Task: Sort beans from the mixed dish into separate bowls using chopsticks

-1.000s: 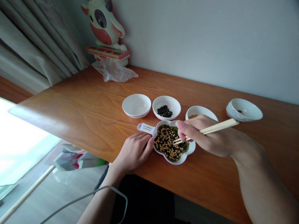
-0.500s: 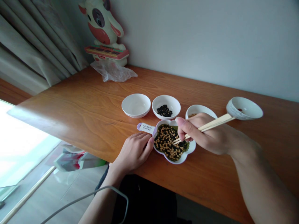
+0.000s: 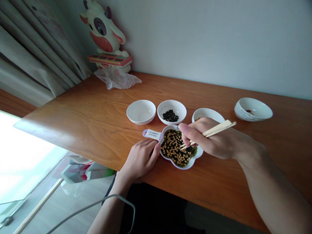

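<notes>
My right hand (image 3: 212, 143) is closed around a pair of wooden chopsticks (image 3: 215, 129), their tips down among the beans in a white flower-shaped dish (image 3: 186, 167). Pale yellow beans (image 3: 172, 138) lie mixed there with black ones, and green ones (image 3: 193, 152) show near the edge. Whether the tips pinch a bean is too small to tell. At the dish's left side, beside its labelled purple handle (image 3: 152, 134), my left hand (image 3: 141, 157) rests with bent fingers and thumb against the rim.
Behind the dish stand a white bowl (image 3: 141, 111), a bowl (image 3: 182, 109) holding black beans, and a third bowl (image 3: 211, 113) partly behind my right hand. Another bowl (image 3: 253, 109) sits farther right. A cow toy keyboard (image 3: 109, 60) and plastic bag (image 3: 118, 79) are at the back left.
The view has shifted slightly. The chopsticks' rear ends have swung a little, while their tips stay in the beans. My left hand keeps its place at the dish.
</notes>
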A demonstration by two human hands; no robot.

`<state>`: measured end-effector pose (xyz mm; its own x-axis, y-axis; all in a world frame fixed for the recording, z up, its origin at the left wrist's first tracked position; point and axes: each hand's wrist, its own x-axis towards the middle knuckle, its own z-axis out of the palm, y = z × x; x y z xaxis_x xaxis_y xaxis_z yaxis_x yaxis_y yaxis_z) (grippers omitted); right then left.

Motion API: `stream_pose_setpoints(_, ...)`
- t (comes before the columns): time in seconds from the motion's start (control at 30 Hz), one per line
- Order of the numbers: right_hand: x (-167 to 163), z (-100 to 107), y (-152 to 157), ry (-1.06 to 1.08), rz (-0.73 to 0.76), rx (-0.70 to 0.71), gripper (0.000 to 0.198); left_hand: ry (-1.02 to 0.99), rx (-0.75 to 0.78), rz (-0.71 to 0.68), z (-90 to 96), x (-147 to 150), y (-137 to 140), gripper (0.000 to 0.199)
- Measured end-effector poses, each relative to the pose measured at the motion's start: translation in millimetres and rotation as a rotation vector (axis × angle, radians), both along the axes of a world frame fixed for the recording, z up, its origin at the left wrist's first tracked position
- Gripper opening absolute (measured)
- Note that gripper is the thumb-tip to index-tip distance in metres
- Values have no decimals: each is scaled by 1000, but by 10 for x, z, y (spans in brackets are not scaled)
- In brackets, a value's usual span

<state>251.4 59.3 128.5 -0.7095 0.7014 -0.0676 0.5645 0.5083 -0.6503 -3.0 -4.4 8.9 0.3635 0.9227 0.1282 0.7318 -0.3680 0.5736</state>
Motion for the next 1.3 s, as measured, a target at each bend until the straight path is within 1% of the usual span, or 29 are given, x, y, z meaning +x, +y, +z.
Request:
stream_pose_setpoints(0.1, -6, 3, -3, 10, -6, -25, 58, 2, 7, -3, 6, 9, -1, 35)
stream_pose_setpoints(0.33, 10, -15, 2, 1, -9, -4, 61, 4, 12, 7, -6, 7, -4, 34)
stream_pose_setpoints(0.5, 21, -15, 4, -6, -22, 28, 63, -3, -12, 0, -11, 6, 2, 34)
stream_pose_setpoints(0.67, 22, -24, 22, -14, -36, 27, 68, 1, 0, 8, -18, 8, 0, 34)
stream_pose_setpoints(0.83, 7, -13, 27, 22, -26, 20, 69, -3, 7, 12, -5, 7, -3, 33)
stream_pose_setpoints(1.1, 17, -31, 20, 7, -22, 32, 69, -4, 6, 16, -14, 9, 2, 34)
stream_pose_setpoints(1.3, 6, -46, 32, 79, 0, 28, 68, -4, -1, 13, -6, 10, -3, 34)
